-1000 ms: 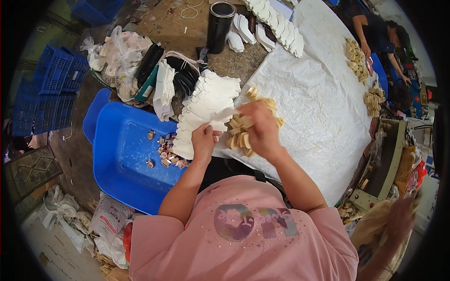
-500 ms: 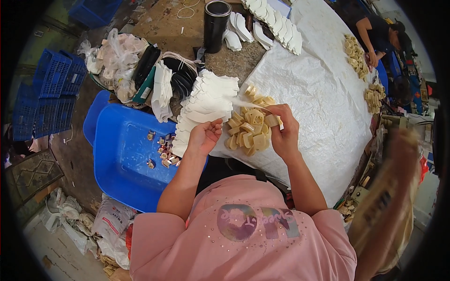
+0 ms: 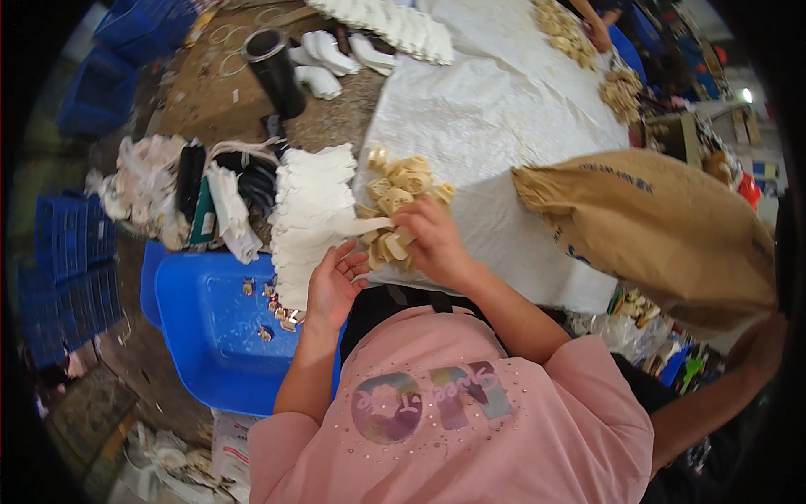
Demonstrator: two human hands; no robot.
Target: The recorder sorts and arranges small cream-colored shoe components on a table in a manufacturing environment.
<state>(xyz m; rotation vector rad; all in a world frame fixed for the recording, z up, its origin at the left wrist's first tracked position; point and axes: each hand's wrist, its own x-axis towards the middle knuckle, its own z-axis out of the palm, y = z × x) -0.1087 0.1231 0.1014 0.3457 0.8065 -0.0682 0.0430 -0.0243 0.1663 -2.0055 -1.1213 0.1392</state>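
Observation:
My right hand (image 3: 432,239) pinches one end of a thin white curved strip (image 3: 363,226) over the near part of a pile of beige rounded pieces (image 3: 407,181). The strip's other end reaches toward overlapping rows of similar white pieces (image 3: 311,189) on the left. Just below the strip is my left hand (image 3: 336,286), palm up with fingers loosely curled and apart, holding nothing. Beside it a blue tub (image 3: 201,353) contains several small shiny metallic-looking pieces (image 3: 281,312).
At right, another person's arm (image 3: 730,391) is next to a large brown sack (image 3: 646,231) lying over the white sheet (image 3: 478,109). A black cylinder (image 3: 275,76) and more white pieces (image 3: 386,25) stand at the back. Bagged pieces (image 3: 151,181) lie left; blue crates (image 3: 71,239) stand beyond.
The brown sack has swung up from the lower right onto the sheet's right side. The view has shifted. My right hand still holds the strip; my left hand's fingers have spread.

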